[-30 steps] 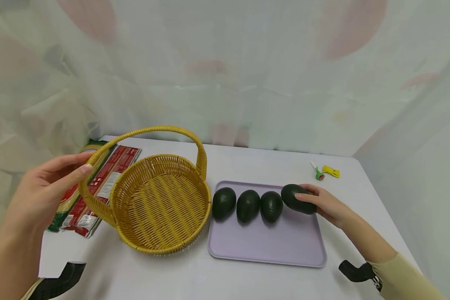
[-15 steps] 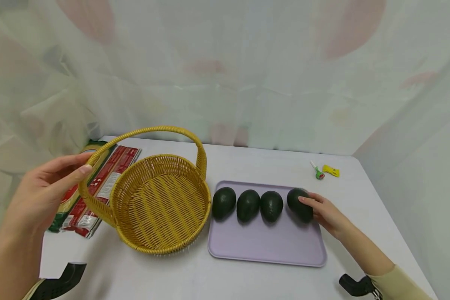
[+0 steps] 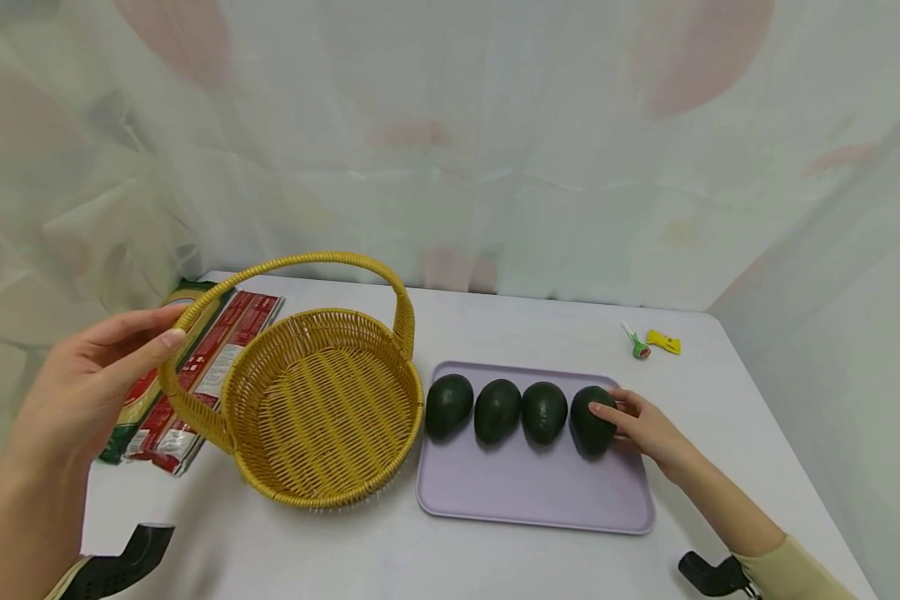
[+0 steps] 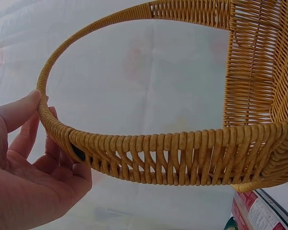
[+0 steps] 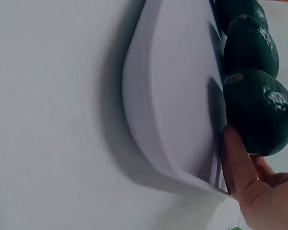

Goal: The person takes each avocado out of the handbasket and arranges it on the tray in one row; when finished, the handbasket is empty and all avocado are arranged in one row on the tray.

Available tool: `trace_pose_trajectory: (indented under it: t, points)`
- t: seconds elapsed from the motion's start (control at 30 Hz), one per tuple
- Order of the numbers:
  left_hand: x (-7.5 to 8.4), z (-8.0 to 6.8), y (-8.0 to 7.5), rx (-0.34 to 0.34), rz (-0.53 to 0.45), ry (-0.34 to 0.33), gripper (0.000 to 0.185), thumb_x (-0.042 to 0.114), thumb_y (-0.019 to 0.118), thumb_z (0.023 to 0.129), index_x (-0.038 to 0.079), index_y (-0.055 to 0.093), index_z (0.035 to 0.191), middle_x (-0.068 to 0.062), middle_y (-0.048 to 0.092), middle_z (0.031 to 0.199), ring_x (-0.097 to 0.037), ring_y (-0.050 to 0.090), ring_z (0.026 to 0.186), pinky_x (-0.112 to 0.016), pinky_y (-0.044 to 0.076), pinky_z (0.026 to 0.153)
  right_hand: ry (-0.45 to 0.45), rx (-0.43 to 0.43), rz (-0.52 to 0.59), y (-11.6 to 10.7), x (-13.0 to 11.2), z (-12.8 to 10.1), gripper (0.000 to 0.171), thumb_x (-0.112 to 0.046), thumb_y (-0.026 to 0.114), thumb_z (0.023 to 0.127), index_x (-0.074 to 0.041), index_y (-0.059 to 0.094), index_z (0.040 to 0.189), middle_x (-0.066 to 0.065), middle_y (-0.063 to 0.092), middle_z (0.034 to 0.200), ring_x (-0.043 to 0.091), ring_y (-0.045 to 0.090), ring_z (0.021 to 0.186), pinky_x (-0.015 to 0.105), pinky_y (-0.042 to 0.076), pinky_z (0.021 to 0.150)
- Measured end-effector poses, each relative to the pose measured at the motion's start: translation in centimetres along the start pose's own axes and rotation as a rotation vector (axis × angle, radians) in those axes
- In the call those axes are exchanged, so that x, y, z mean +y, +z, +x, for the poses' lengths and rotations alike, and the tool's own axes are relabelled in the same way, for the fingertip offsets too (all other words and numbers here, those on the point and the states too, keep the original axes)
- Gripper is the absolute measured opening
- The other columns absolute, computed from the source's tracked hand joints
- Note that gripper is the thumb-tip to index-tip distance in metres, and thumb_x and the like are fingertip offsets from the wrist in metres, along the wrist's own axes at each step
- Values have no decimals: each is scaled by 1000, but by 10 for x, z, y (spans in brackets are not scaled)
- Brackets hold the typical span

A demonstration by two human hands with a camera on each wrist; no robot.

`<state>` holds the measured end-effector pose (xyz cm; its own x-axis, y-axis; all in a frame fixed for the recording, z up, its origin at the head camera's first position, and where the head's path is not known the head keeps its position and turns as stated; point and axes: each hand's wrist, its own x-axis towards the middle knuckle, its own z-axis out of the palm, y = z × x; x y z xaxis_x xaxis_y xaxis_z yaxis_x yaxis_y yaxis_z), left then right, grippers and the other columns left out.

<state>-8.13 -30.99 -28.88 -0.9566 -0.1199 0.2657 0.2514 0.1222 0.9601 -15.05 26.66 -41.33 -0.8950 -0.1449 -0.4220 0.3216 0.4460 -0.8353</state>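
My left hand (image 3: 90, 375) pinches the arched handle (image 3: 322, 258) of a yellow wicker basket (image 3: 330, 417), thumb in front and fingers behind. The left wrist view shows the thumb and fingertips on the wrapped handle (image 4: 43, 91). At the right end of a lilac tray (image 3: 532, 492), my right hand (image 3: 652, 429) grips a dark green avocado (image 3: 591, 425) between thumb and fingers. Three more avocados, among them the one beside it (image 3: 543, 412), stand in a row to its left. From the right wrist, the held avocado (image 5: 259, 112) looks upright, its far fingers partly hidden.
Red and green printed packets (image 3: 202, 367) lie behind the basket at the left. A lollipop (image 3: 637, 346) and a small yellow wrapped sweet (image 3: 663, 341) lie beyond the tray at the right. Curtain-like sheeting (image 3: 450, 167) hangs along the table's back edge.
My right hand has lowered the avocado to the tray and turned it from lying sideways to line up with the others. The left hand and basket have stayed in place.
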Motion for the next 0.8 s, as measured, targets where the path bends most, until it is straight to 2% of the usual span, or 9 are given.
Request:
trace_pose_trajectory:
  t: [0.3,0.53,0.8]
  points:
    - [0,0,0,11,48,-8,31,-2,60,94,6,66,124,5,65,109,-8,54,99,-9,42,80,-9,24,-40,5,1,1,76,-43,62,94,5,30,145,24,43,134,30,51,115,34,54,85]
    - [0,0,1,20,64,-5,31,-2,60,94,7,67,123,5,65,108,-7,54,97,-9,43,79,-40,74,-144,10,2,1,71,-45,63,93,3,39,139,18,54,120,26,53,105,33,55,77]
    - [-1,0,0,16,30,-10,31,-2,60,94,6,66,124,4,64,110,-8,54,98,-9,43,79,-45,104,-256,11,0,-1,74,-54,62,91,0,42,137,19,57,122,28,54,109,31,54,78]
